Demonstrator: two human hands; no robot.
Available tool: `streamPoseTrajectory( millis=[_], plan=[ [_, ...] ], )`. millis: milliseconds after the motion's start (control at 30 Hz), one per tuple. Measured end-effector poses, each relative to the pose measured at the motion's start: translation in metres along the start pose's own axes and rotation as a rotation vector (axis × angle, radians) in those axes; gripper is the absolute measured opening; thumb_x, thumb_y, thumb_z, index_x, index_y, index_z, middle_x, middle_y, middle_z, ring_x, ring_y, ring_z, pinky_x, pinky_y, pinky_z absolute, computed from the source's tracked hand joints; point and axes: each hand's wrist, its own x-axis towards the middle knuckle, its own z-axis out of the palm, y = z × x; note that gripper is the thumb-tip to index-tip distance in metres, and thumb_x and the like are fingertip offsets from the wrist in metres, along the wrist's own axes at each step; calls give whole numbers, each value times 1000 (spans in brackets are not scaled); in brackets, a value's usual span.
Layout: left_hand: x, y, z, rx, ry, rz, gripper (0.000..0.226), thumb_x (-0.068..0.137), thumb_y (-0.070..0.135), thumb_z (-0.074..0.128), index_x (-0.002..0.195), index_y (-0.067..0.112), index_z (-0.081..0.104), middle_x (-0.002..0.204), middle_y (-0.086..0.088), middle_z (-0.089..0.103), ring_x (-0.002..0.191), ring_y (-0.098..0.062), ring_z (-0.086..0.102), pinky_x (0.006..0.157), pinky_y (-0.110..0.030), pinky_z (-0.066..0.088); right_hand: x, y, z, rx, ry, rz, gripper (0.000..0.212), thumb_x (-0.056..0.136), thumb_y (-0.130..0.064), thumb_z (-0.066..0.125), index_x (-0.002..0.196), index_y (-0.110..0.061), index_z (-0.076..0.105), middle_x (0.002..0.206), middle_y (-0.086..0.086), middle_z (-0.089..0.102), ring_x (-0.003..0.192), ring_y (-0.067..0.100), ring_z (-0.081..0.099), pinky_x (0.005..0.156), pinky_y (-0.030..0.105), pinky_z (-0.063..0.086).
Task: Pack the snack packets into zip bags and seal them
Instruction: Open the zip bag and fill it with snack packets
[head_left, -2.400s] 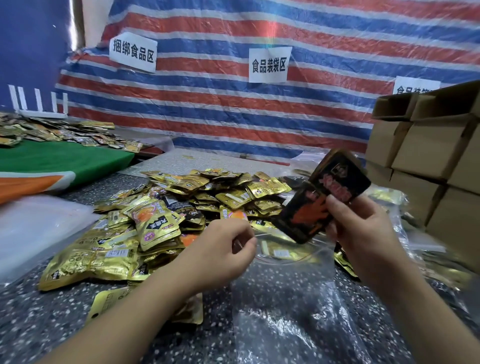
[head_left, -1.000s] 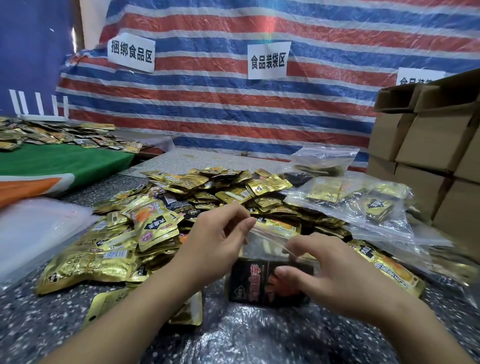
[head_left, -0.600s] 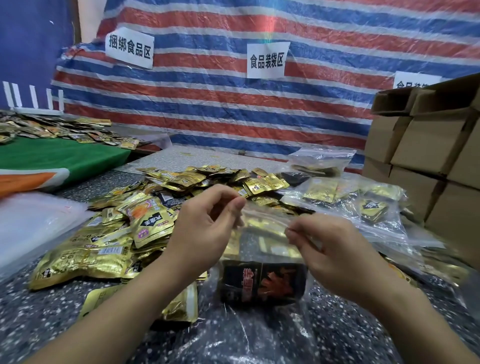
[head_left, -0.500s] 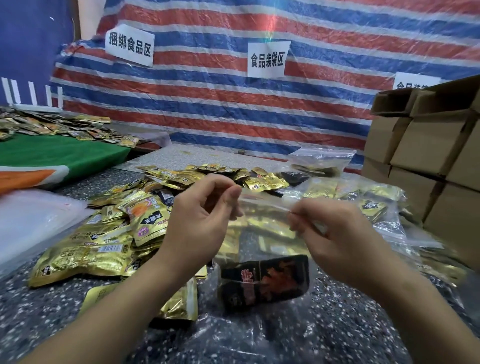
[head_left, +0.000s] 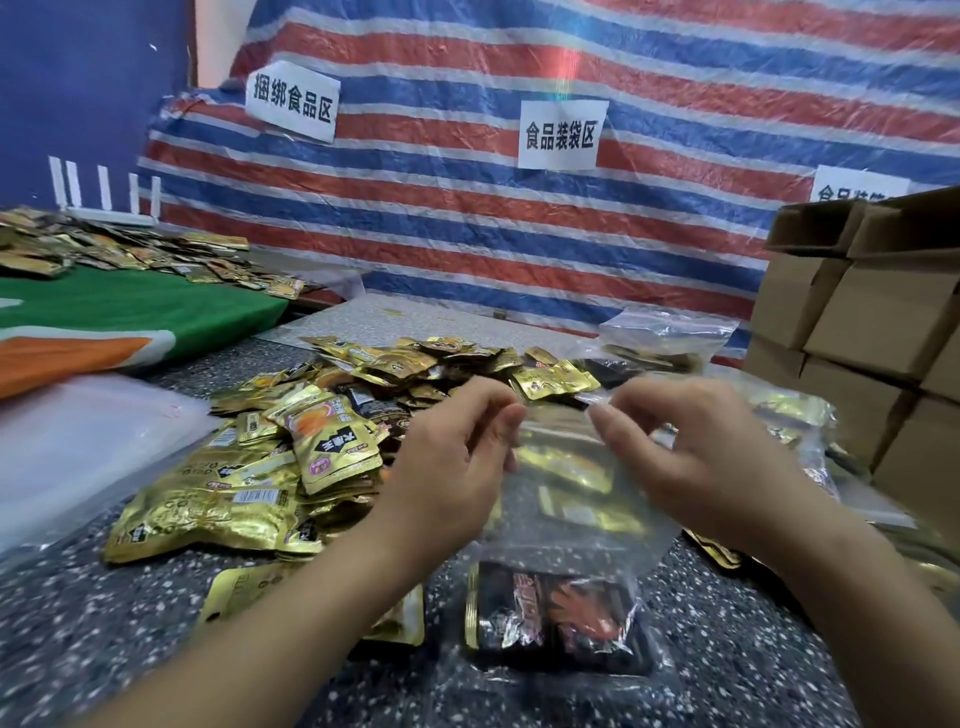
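Observation:
A clear zip bag (head_left: 566, 525) hangs upright over the speckled table (head_left: 104, 623), held by its top edge. My left hand (head_left: 457, 457) pinches the left end of the zip strip and my right hand (head_left: 691, 457) pinches the right end. Black snack packets (head_left: 558, 616) with red print lie in the bottom of the bag. A big heap of gold snack packets (head_left: 291, 457) covers the table to the left and behind the bag.
Filled zip bags (head_left: 670, 338) lie at the back right. Stacked cardboard boxes (head_left: 883, 332) stand along the right edge. A pile of empty clear bags (head_left: 78, 447) lies at the left, beside a green and orange cloth (head_left: 119, 317). A striped tarp (head_left: 519, 218) hangs behind.
My right hand dropped the black packets into the bag, then both hands took the bag's top edge and lifted it upright off the table.

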Motion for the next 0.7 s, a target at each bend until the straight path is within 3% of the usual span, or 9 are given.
streamPoseTrajectory(
  millis=[100,267,400,533,700],
  plan=[
    [-3,-3,4,114,-93,5,23,101,31,48,89,15,60,68,3,59,61,-16,58,57,-44,48,11,0,6,71,55,72,61,94,-59,34,67,-11,60,56,5,59,54,22,56,54,41,47],
    [-3,-2,4,190,-51,-10,33,97,32,49,70,15,56,57,-1,56,53,-18,51,55,-40,40,49,-8,20,74,0,101,45,100,-37,50,66,-7,58,59,10,60,52,22,50,52,37,40],
    [-4,2,4,209,-9,-13,43,96,34,51,61,10,50,51,-3,49,49,-20,44,51,-39,34,87,-23,38,67,-121,124,43,100,-36,50,74,-5,63,71,14,66,57,22,53,55,34,41],
    [-5,3,4,209,-4,-57,39,94,34,52,58,19,45,49,4,46,48,-18,43,50,-36,31,126,-44,61,82,-274,154,42,100,-37,51,86,-1,67,85,16,72,63,19,55,58,30,42],
    [-7,2,6,191,-68,-131,36,92,33,50,62,14,46,48,3,43,46,-12,35,48,-36,31,167,-71,99,81,-489,207,32,98,-33,53,83,-7,66,77,4,72,64,15,65,56,25,50]
  ],
)
